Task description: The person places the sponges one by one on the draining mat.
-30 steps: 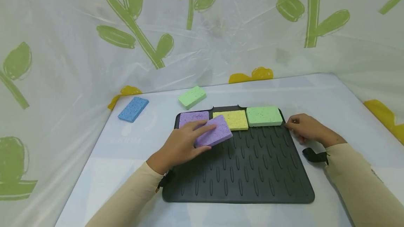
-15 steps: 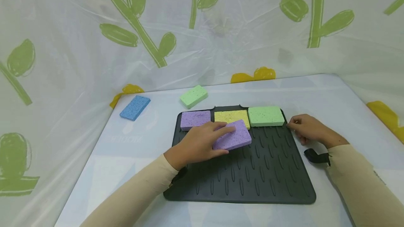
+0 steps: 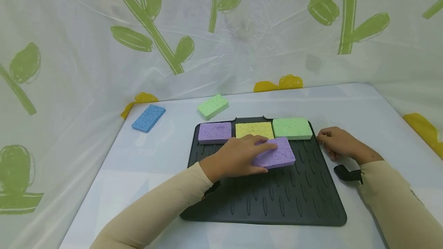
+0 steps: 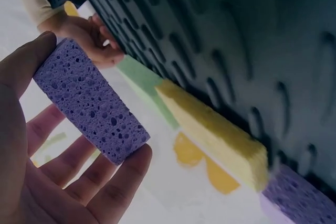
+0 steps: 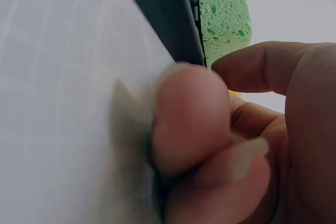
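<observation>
My left hand (image 3: 238,156) grips a purple sponge (image 3: 282,153) above the black ribbed mat (image 3: 263,203). In the left wrist view, the thumb is on one end of this sponge (image 4: 92,100) and fingers are at the other. Along the mat's back edge lie a second purple sponge (image 3: 215,132), a yellow sponge (image 3: 254,128) partly behind my left hand, and a green sponge (image 3: 292,128). At the mat's right back corner, my right hand (image 3: 342,144) pinches the mat's edge beside the green sponge, its other fingers curled; the contact is partly hidden in the right wrist view.
Behind the mat, another green sponge (image 3: 212,106) lies on the pale tabletop (image 3: 138,180). A blue sponge (image 3: 149,118) is at the far left. A white curtain (image 3: 259,41) with printed green leaves hangs along the table's back.
My left hand has carried the purple sponge rightward across the mat, uncovering the purple sponge at the back left. My right hand stays at the mat's corner.
</observation>
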{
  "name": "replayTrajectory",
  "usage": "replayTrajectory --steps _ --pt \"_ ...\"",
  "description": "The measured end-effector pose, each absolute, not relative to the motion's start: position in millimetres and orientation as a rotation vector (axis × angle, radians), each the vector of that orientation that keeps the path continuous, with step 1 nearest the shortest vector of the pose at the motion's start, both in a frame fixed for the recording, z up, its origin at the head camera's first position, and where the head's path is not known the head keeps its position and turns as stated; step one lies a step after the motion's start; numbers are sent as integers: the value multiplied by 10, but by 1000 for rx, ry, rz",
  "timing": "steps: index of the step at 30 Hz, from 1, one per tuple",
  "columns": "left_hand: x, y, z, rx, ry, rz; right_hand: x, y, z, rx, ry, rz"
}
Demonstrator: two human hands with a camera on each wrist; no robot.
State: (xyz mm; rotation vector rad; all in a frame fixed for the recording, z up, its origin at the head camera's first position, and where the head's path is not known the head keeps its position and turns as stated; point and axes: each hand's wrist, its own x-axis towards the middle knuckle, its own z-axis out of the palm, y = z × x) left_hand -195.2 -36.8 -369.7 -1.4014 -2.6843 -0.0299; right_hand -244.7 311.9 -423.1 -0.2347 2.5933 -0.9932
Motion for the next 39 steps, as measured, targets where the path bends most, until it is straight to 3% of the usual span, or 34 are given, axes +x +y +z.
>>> replayTrajectory --steps 15,39 --pt "-2015 140 -3825 -1516 -2768 24 -2450 3142 -4274 -216 2571 -1028" --pt "-2037 589 -3998 -1545 -2730 134 -2431 3131 -4236 -246 2563 -1055"
